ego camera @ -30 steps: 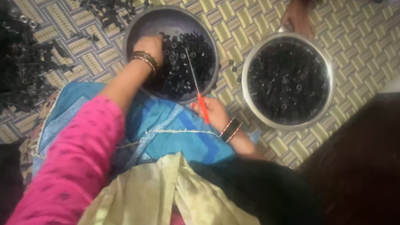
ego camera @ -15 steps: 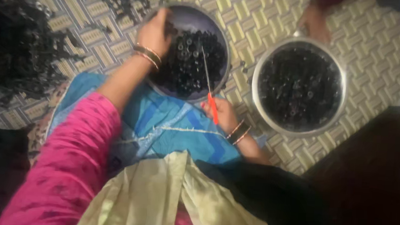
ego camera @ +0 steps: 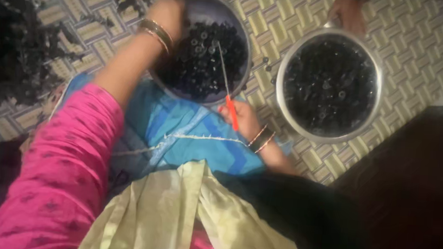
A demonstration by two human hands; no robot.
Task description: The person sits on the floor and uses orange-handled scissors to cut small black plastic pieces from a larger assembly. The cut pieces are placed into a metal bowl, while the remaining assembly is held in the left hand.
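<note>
A steel bowl [ego camera: 245, 42] holding many small black beads stands in front of me on the mat. My left hand [ego camera: 168, 14], with bangles on the wrist and a pink sleeve behind it, reaches into the bowl's far left side; its fingers are blurred. My right hand [ego camera: 243, 118] rests on the blue cloth [ego camera: 179, 124] over my lap, at the bowl's near rim. It grips a thin needle with a red handle [ego camera: 232, 112], and the tip points up over the beads.
A second steel bowl [ego camera: 286, 100] full of black beads stands to the right. Another person's hand [ego camera: 349, 13] sits behind it. Heaps of black beaded pieces [ego camera: 7, 39] lie on the woven mat [ego camera: 422, 51] at left and top. A dark area fills the right.
My left hand has moved from the middle of the bowl toward its far left rim. The right hand keeps the needle in the same place. The view has shifted slightly.
</note>
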